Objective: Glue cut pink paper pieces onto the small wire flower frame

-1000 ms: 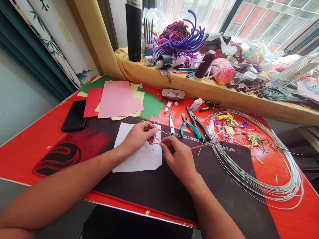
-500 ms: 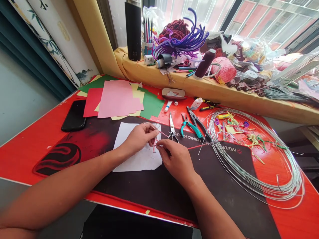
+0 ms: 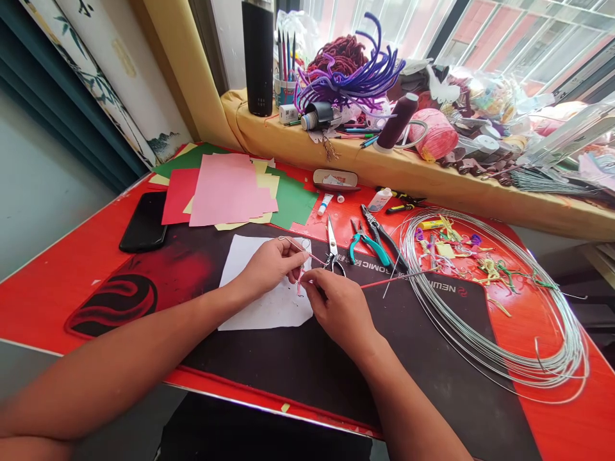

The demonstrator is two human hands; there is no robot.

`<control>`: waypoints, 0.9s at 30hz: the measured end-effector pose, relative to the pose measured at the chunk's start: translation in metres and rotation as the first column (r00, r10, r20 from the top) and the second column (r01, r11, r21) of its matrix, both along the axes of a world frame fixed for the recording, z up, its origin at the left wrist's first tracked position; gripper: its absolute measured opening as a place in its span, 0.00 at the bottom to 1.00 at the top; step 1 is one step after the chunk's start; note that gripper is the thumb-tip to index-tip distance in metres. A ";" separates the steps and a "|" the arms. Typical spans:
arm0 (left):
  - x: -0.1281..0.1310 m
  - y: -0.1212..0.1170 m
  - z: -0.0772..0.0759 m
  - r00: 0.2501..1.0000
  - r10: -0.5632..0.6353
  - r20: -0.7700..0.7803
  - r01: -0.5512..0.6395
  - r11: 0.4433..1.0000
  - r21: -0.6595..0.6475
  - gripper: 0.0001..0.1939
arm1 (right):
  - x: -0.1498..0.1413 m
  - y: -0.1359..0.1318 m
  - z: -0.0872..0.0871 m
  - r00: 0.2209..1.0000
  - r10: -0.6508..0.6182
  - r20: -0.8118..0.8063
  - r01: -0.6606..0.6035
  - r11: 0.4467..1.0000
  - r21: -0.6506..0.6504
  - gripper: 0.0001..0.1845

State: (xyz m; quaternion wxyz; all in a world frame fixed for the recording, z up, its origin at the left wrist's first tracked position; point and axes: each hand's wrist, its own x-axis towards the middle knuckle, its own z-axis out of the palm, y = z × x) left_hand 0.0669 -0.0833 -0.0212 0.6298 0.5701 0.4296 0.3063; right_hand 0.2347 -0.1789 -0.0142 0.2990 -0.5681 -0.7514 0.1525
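My left hand [image 3: 270,264] and my right hand [image 3: 336,306] meet over a white sheet of paper [image 3: 262,307] on the black desk mat [image 3: 307,358]. Both pinch a thin pink-wrapped wire piece [image 3: 300,274] with small loops; one strand runs up left past my left fingers. A long red wire [image 3: 389,279] stretches from my right hand towards the right. Fingers of both hands are closed on the wire piece.
Scissors [image 3: 331,243], teal pliers [image 3: 368,244] and black pliers [image 3: 384,238] lie beyond my hands. A big coil of bare wire [image 3: 500,346] fills the right side. Coloured paper sheets [image 3: 225,190] and a black phone [image 3: 143,222] lie at left. The sill holds craft supplies.
My right hand has slid a little left, closer to my left hand, and the pink wire piece now stands more upright between the fingers. The left hand barely moved.
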 end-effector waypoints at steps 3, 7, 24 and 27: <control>0.000 0.000 0.001 1.000 -0.004 0.022 0.005 0.999 -0.032 0.13 | 0.001 0.000 0.001 1.000 0.004 0.022 -0.004 1.000 -0.010 0.10; 0.001 0.000 0.005 0.998 0.002 0.061 0.001 0.998 -0.063 0.15 | 0.002 0.000 0.001 0.999 0.016 0.039 -0.017 1.000 0.014 0.10; 0.000 0.000 0.003 1.000 -0.016 0.019 0.016 1.000 -0.022 0.14 | 0.000 0.000 -0.002 0.998 0.032 -0.045 -0.029 0.998 0.063 0.11; 0.000 0.000 0.002 0.999 -0.029 0.016 0.029 0.999 -0.024 0.14 | 0.001 0.000 -0.003 0.999 0.043 -0.025 -0.042 0.998 0.047 0.12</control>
